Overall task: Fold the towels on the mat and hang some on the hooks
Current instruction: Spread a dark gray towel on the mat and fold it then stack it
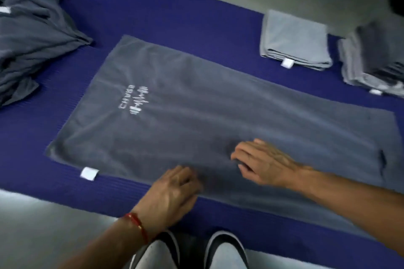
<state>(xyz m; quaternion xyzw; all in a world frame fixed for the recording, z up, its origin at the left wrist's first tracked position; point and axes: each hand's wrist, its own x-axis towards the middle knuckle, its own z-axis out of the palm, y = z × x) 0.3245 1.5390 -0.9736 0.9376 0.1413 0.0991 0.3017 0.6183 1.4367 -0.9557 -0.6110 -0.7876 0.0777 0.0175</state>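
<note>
A grey towel (196, 105) with a white logo lies spread flat on the purple mat (153, 13). A white tag sticks out at its near left corner. My left hand (172, 192) rests at the towel's near edge with the fingers bent over the cloth; motion blur hides whether it pinches the edge. My right hand (262, 164) lies flat on the towel just right of it, fingers stretched out and pointing left.
A heap of unfolded dark grey towels (32, 35) fills the mat's far left. One folded light grey towel (295, 39) and a stack of folded towels (373, 61) sit at the far right. Grey floor surrounds the mat; my feet are at the bottom.
</note>
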